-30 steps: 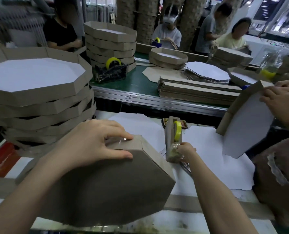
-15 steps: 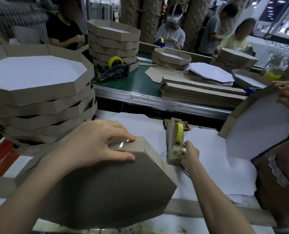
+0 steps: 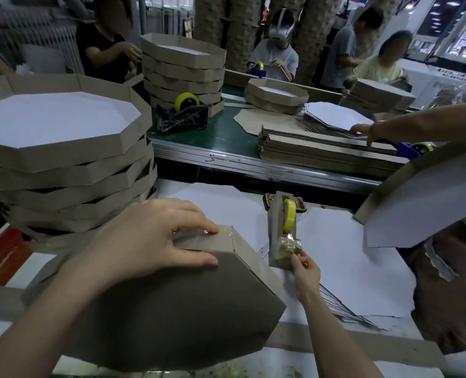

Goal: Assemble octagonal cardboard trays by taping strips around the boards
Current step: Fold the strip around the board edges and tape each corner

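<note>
Here, left hand [image 3: 150, 241], fingers flat, steadies the tray [image 3: 171, 309] at the bench's [image 3: 33, 268] near edge as right hand [image 3: 305, 268] pinches tape [image 3: 291, 248] at the dispenser [image 3: 276, 227], seemingly to pull a strip.

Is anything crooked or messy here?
Yes. The stack of finished trays on the left is crooked: the lower trays are twisted out of line, with corners poking out different ways.

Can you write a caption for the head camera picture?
Left hand steadies an upturned cardboard tray while right hand pinches tape at the dispenser.
</note>
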Motion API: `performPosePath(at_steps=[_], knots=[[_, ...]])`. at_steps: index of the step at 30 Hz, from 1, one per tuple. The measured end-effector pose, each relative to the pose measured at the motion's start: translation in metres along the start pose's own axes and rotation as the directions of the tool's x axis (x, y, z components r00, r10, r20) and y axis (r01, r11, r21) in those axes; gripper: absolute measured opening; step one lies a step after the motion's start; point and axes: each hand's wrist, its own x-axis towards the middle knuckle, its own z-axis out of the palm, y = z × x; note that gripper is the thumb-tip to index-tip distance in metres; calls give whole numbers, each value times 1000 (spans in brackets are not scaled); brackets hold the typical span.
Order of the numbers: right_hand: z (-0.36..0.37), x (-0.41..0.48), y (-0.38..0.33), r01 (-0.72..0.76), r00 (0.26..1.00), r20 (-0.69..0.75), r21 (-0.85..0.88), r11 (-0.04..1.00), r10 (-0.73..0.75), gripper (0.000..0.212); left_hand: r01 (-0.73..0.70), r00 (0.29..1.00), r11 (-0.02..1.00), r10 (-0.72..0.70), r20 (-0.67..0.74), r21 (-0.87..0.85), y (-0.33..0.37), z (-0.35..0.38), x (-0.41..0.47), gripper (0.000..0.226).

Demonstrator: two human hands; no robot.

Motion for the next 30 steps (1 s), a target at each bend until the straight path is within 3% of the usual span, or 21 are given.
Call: performPosePath(at_steps=[9, 12, 16, 20, 23, 25, 27, 28, 30], knots=[[-5, 20, 10, -80, 995, -67, -28, 996, 78, 18, 1, 1000, 1000, -1, 0, 16, 1, 2, -3, 59], [-6, 11, 17, -75, 995, -82, -157, 985, 63, 12, -3, 1000, 1000, 3, -8, 28, 0, 2, -4, 59], [10, -11, -11, 25, 991, 132, -257, 966, 10, 18, -14, 1000, 999, 15, -21, 47, 0, 3, -6, 58], [29, -40, -77, 246, 926, 358, -321, 915, -123, 17, -24, 999, 996, 27, -34, 90, 4, 0, -12, 59], [33, -70, -128, 486, 850, 427, -406, 774, -309, 15, -59, 994, 966, 80, -71, 253, 14, -1, -20, 59], [31, -94, -159, 607, 764, 531, -397, 689, -367, 37, -56, 986, 933, 108, -129, 355, 19, 3, -27, 52], [28, -120, -185, 628, 692, 634, -294, 721, -344, 68, -46, 970, 927, 131, -207, 372, 21, 8, -33, 40], [27, -132, -195, 629, 661, 657, -223, 744, -362, 72, -43, 967, 936, 126, -220, 348, 21, 10, -36, 38], [24, -156, -214, 629, 617, 655, -79, 773, -436, 60, -5, 976, 965, 62, -208, 262, 21, 11, -39, 45]])
